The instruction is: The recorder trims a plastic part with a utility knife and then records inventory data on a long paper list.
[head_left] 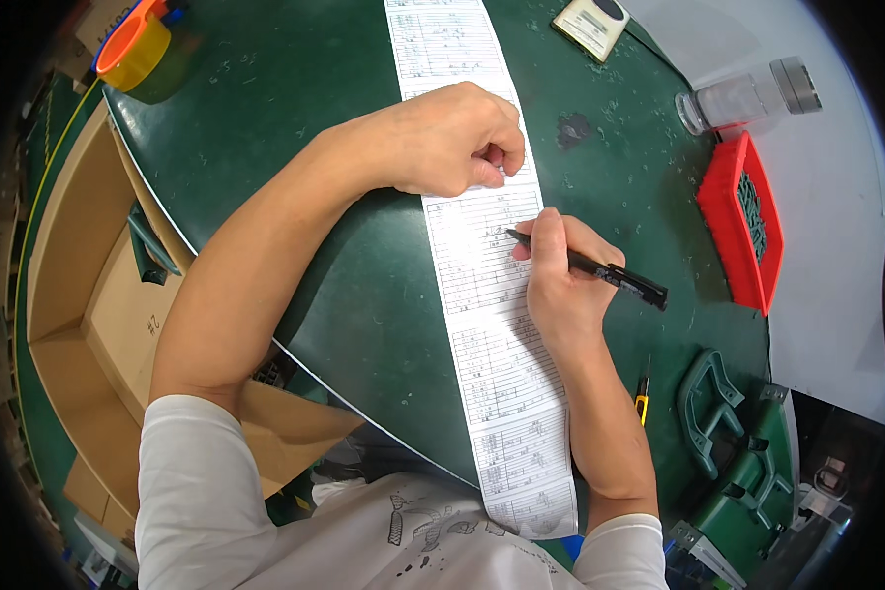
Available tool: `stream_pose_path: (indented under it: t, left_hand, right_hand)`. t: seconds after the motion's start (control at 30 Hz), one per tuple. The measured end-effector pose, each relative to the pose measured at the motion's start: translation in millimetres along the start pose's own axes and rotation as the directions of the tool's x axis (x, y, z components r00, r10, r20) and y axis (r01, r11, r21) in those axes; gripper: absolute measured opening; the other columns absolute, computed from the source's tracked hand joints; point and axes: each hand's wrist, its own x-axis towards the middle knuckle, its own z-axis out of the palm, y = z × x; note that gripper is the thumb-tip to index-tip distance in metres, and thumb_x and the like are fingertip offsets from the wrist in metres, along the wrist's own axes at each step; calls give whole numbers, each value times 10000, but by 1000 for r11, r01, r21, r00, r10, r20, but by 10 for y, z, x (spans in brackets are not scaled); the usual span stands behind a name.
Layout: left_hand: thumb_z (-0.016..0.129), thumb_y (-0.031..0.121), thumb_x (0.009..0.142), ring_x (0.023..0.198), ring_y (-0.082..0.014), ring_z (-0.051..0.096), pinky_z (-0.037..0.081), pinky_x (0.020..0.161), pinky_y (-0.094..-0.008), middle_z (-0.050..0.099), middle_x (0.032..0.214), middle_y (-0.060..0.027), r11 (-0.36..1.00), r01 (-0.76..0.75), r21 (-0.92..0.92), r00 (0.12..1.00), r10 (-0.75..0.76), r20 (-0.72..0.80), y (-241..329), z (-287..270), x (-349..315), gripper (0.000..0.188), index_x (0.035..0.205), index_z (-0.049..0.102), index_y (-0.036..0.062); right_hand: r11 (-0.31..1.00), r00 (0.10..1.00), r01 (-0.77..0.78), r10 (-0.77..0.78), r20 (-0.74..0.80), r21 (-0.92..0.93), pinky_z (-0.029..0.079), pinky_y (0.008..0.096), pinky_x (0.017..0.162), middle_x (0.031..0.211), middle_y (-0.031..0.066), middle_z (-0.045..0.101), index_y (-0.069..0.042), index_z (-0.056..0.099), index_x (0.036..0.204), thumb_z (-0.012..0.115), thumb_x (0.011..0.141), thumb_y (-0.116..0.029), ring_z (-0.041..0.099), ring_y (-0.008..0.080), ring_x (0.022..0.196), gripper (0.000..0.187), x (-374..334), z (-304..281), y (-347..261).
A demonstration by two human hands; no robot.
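A long white strip of printed form paper (482,364) runs across the green tabletop, its near end hanging past the table edge by my body. My right hand (570,270) grips a black marker pen (619,278), whose tip touches or nearly touches the paper near its middle. Farther up the strip, my left hand (462,143) rests on the paper with its fingers curled. Whether anything is inside those fingers cannot be made out. Handwritten marks show in several rows of the form.
Right of the paper are a red bin (747,221) of small green parts, a clear bottle (747,96), a yellow knife (642,393) and green plastic handles (708,413). A cardboard box (79,256) stands left of the table (256,59). Orange and yellow containers (136,51) sit far left.
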Motion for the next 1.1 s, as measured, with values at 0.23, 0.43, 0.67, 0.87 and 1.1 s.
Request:
stream_pose_path:
  t: [0.23,0.43,0.67,0.87,1.1]
  left_hand:
    - [717,-28,749,667,-185,561,462,600,-317,578,785,-85,1000,2,-13,1000,-2,-1,-1,12,10,102,840,671,-25]
    - [723,-26,748,667,-185,559,463,602,-317,578,779,-85,1000,-7,-9,1000,7,-3,13,6,13,104,839,672,-23]
    - [727,-25,742,658,-188,554,455,596,-320,574,771,-86,1000,-6,-3,1000,6,-10,-10,15,7,109,837,673,-21]
    - [728,-27,738,660,-187,557,455,596,-321,573,771,-86,1000,-4,-12,1000,4,-7,2,12,1,112,833,669,-23]
    - [731,-25,732,662,-187,559,460,601,-314,574,775,-89,1000,4,-21,1000,-5,-5,1,11,4,123,837,668,-23]
  right_hand:
    - [997,995,-64,66,-71,41,360,272,471,541,51,530,55,641,701,575,949,-97,451,95,487,298,15,21,20]
    - [997,997,-65,66,-43,31,369,278,485,548,52,526,58,619,697,562,955,-94,457,103,505,305,-4,-11,-15]
    - [996,995,-79,82,-65,46,373,290,488,550,58,524,55,603,691,554,964,-108,452,113,497,322,17,12,-21]
    - [999,997,-36,37,-63,24,371,292,489,552,63,517,50,593,681,552,964,-107,456,117,500,327,6,5,33]
    - [993,992,-94,99,-76,67,380,292,500,562,62,540,46,598,674,549,964,-119,471,111,514,337,0,-2,-8]
